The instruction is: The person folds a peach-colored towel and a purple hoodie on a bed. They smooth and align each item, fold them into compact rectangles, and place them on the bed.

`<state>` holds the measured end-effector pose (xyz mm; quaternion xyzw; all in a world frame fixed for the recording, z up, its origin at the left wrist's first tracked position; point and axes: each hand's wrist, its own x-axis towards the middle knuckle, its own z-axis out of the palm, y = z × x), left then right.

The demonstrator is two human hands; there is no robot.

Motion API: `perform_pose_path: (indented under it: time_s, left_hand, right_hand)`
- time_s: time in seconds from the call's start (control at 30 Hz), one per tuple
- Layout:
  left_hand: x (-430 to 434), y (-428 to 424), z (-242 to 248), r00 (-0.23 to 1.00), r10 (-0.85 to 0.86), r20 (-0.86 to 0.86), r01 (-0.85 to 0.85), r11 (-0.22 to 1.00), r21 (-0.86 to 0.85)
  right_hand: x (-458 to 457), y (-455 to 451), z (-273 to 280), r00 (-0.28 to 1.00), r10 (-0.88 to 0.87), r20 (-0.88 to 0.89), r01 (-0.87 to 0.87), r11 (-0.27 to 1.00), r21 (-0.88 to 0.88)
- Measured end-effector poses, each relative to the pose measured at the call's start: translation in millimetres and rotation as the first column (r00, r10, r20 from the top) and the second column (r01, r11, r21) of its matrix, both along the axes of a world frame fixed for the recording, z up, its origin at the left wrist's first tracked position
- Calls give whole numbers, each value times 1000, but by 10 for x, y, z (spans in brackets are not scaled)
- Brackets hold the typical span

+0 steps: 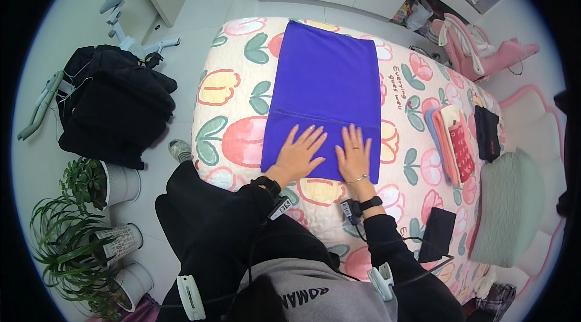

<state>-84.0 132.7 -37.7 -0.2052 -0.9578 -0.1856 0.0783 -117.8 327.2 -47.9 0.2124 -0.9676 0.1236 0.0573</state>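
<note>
A blue-purple cloth (329, 74) lies flat on a quilted, tulip-patterned bedspread (240, 140). Its near part shows a seam or folded edge running across it. My left hand (299, 154) rests palm down on the near left part of the cloth, fingers spread. Palm down too, my right hand (354, 154) presses on the near right part, with a ring and a bracelet on it. Neither hand grips the fabric. Both wrists wear black straps with small devices and cables.
Folded pink, white, blue and red cloths (449, 145) lie at the right, beside folded black garments (487, 133). A black folded item (437, 235) and a green pillow (508, 208) are nearer. Potted plants (120, 183) and a chair-like heap of black clothing (118, 108) stand left.
</note>
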Motion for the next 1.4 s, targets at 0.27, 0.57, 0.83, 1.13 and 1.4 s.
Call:
perform_pose_path:
  time_s: [0.27, 0.57, 0.83, 1.13, 1.4]
  left_hand:
    - [40, -519, -50, 949, 315, 10, -314, 948, -44]
    - [-580, -780, -24, 970, 209, 125, -227, 961, 159]
    - [-682, -866, -290, 901, 353, 252, -414, 873, 258]
    - [-587, -934, -333, 753, 320, 574, -638, 567, 521]
    - [-43, -940, -218, 699, 37, 714, -706, 197, 681]
  right_hand:
    - [-149, 729, -234, 948, -297, 114, 295, 955, 38]
    - [-762, 780, -138, 999, -37, -6, 32, 923, -384]
    - [-1010, 923, -480, 981, -193, 28, 185, 877, -443]
    - [-951, 1049, -440, 883, -323, 341, 469, 647, -601]
    - [-50, 1123, -365, 779, -153, 608, 608, 418, -675]
